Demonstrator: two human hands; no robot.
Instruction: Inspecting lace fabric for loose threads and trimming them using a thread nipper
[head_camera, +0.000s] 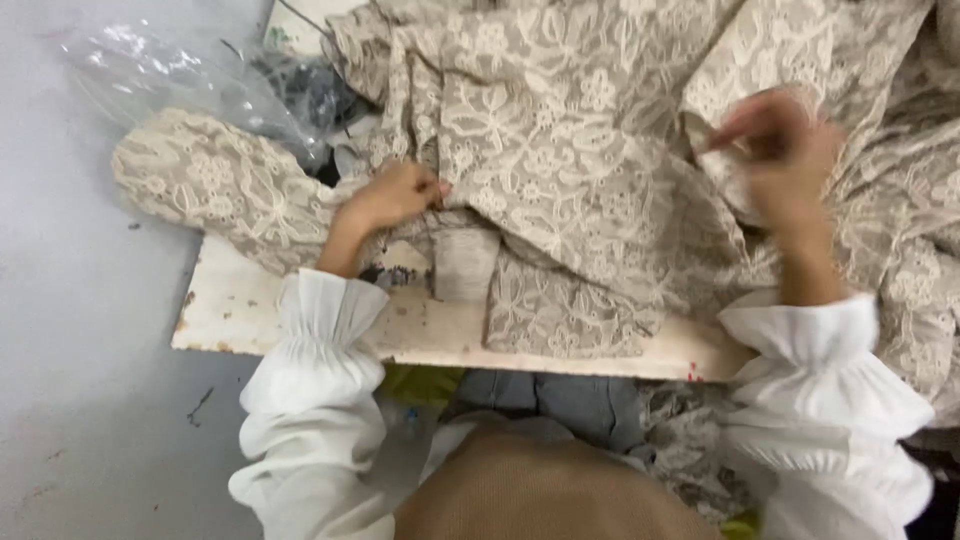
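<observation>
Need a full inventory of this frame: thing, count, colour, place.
lace fabric: 1, beige with cream floral pattern, heaped over board, spilling left and right
board: 1, off-white, worn, under fabric
plastic bag: 1, clear, upper left
floor: grey, left
left hand: pressed on fabric, fingers curled
right hand: blurred, pinching fabric at upper right
sleeves: 2, white, gathered cuffs, bottom
</observation>
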